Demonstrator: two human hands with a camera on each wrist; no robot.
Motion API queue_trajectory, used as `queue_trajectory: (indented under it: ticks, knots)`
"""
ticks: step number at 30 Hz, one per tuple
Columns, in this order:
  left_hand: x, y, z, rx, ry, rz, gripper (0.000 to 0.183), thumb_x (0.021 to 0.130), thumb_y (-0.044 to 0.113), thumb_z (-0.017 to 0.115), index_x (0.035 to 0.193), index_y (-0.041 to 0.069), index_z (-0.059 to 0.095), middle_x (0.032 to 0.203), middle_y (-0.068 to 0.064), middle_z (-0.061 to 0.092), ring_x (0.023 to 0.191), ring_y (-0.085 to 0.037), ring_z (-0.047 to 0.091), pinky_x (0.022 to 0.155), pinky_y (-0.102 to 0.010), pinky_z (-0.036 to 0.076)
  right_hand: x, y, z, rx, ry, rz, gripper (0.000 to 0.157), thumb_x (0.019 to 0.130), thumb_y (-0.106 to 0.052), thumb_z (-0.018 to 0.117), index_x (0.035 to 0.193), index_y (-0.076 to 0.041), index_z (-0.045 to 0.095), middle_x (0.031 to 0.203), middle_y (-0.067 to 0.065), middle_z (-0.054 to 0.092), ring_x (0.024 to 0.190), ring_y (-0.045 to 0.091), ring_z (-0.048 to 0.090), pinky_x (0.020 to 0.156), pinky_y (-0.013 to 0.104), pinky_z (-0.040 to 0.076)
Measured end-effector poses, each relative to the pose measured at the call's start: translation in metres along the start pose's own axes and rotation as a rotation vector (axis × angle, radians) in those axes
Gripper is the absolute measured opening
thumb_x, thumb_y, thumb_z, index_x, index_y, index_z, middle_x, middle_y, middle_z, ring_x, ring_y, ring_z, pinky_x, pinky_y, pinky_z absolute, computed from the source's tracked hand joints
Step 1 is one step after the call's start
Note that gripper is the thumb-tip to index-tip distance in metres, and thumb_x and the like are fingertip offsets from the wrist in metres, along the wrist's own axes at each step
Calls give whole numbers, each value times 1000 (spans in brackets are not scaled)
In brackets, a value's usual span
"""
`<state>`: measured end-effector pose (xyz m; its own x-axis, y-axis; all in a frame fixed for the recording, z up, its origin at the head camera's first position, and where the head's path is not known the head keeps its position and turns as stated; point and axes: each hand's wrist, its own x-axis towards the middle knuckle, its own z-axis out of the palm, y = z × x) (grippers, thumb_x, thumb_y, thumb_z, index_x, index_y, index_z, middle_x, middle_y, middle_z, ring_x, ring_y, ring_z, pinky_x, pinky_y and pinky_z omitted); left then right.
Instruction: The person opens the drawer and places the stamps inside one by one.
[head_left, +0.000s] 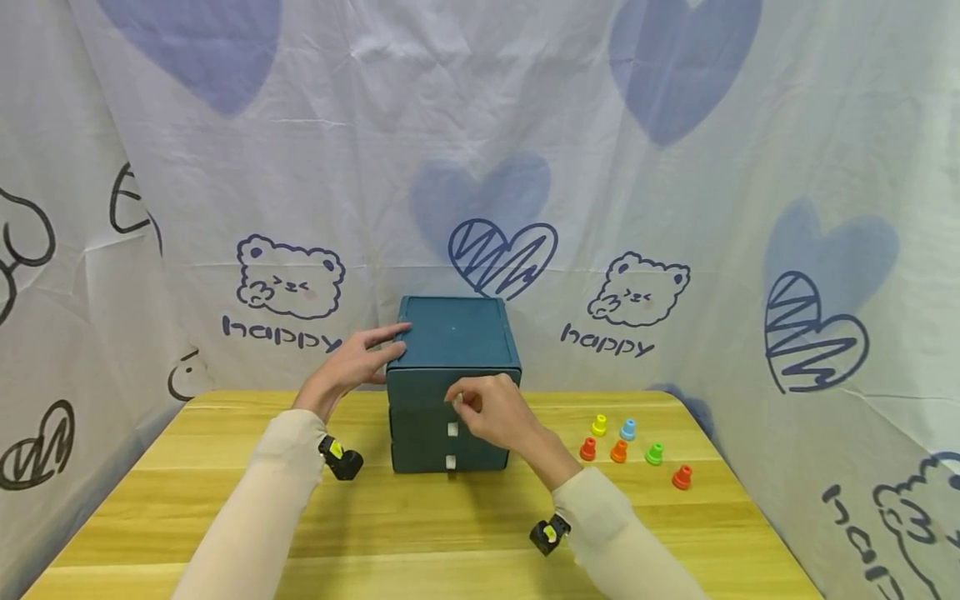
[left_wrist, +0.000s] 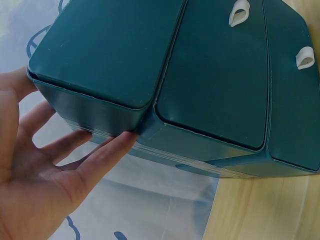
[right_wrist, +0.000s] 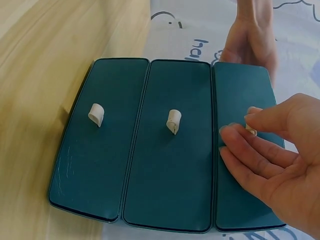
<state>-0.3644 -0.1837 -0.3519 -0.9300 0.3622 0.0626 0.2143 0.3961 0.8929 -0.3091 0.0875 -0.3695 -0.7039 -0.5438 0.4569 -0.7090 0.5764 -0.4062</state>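
Observation:
A dark teal cabinet (head_left: 456, 333) with three stacked drawers stands on the table. My left hand (head_left: 356, 362) rests against its upper left edge and side. In the left wrist view, the fingers (left_wrist: 107, 156) of that hand are spread and fairly straight along the side. My right hand (head_left: 497, 410) is at the front of the top drawer (right_wrist: 245, 200). Between thumb and fingertips it pinches the white pull tab (right_wrist: 251, 130), which is mostly hidden by the fingers. The middle drawer's tab (right_wrist: 173, 120) and the bottom drawer's tab (right_wrist: 96, 114) are untouched. All three drawers look closed.
Right of the cabinet, several small cone-shaped pieces stand on the wooden table (head_left: 420, 533), among them a yellow one (head_left: 598, 426), a blue one (head_left: 627, 430), a green one (head_left: 655, 454) and a red one (head_left: 682, 477). A printed white curtain (head_left: 480, 125) hangs behind and at the sides.

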Motion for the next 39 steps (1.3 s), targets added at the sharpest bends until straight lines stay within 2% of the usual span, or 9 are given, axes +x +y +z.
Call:
queue_trajectory:
  ticks: [16, 23, 27, 32, 39]
  knots:
    - [0, 1, -1, -10, 2, -3, 61, 108, 40, 53, 163, 24, 34, 174, -16, 15, 152, -46, 34, 111, -59, 49, 6, 3, 3, 22, 10, 46, 13, 97, -7, 69, 104, -9, 80, 84, 3, 76, 67, 10, 64, 65, 18, 54]
    - [0, 1, 0, -9, 6, -8, 60, 108, 41, 53, 163, 25, 34, 174, -16, 15, 152, -46, 35, 111, -59, 49, 3, 3, 2, 42, -5, 30, 14, 98, -7, 67, 106, -9, 78, 86, 4, 75, 68, 11, 65, 66, 17, 54]
    - [0, 1, 2, -4, 13, -2, 60, 108, 41, 53, 163, 24, 35, 174, -16, 16, 152, -46, 34, 111, -59, 49, -1, 6, 0, 90, -6, 3, 17, 98, -4, 66, 108, -6, 78, 91, 9, 77, 70, 14, 68, 68, 16, 56]
    - [0, 0, 4, 10, 16, -1, 59, 108, 41, 52, 162, 24, 36, 173, -16, 16, 152, -46, 33, 110, -58, 50, -9, 10, 0, 142, -38, 9, 22, 97, -2, 65, 113, -5, 79, 100, 13, 80, 75, 16, 72, 71, 15, 58]
    - [0, -1, 3, 23, 26, 15, 60, 108, 41, 52, 163, 22, 35, 173, -18, 16, 152, -47, 33, 110, -59, 50, -17, 13, 6, 123, -127, 33, 19, 96, -4, 69, 111, -5, 80, 92, 10, 79, 73, 16, 72, 68, 17, 58]
